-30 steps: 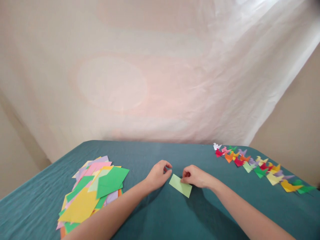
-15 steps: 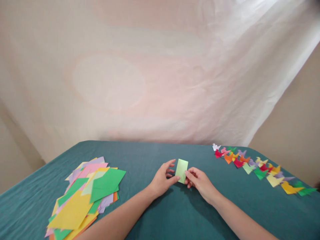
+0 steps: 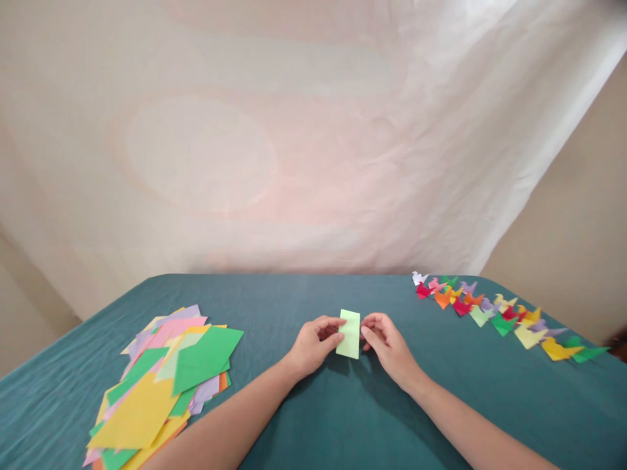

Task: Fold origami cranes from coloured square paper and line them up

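Note:
A pale green folded paper rectangle (image 3: 349, 333) stands lengthwise between my hands over the teal tablecloth (image 3: 313, 418). My left hand (image 3: 313, 344) pinches its left edge with thumb and fingers curled. On the other side, my right hand (image 3: 389, 347) holds the right edge with its fingertips. Both forearms reach in from the bottom of the view.
A loose pile of coloured paper squares (image 3: 161, 378) lies at the left of the table. A row of several small folded paper figures (image 3: 499, 313) runs along the far right edge. A pale sheet (image 3: 294, 130) hangs behind the table.
The green paper was flat on the cloth, slanted under my right hand; both hands have since picked it up and turned it upright between them, a little farther from me.

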Motion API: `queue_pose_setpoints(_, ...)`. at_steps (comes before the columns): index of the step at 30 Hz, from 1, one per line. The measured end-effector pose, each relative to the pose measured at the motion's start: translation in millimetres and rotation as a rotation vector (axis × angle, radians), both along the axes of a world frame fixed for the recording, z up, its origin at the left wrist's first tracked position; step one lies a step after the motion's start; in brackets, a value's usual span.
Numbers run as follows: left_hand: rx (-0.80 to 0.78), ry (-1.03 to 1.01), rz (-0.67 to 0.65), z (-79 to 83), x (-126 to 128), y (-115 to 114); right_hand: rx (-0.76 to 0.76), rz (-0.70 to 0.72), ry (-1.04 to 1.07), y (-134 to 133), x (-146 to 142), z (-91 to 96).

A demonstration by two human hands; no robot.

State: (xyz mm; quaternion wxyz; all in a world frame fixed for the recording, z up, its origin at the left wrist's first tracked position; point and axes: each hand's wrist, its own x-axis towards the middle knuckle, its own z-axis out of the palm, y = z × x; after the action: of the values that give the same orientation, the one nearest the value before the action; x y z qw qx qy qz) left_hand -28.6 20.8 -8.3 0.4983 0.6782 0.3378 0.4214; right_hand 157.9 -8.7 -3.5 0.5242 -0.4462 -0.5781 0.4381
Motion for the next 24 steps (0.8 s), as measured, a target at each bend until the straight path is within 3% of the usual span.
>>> queue_pose_setpoints(12, 0.049, 0.137, 0.002, 7.3, -0.7, -3.9, 0.012, -0.042, -0.089, -1.6, 1.4, 5.9)
queue_pose_setpoints(24, -0.058, 0.007, -0.003, 16.9, -2.2, -4.7, 0.077, -0.006, -0.121, -2.0, 2.3, 0.5)
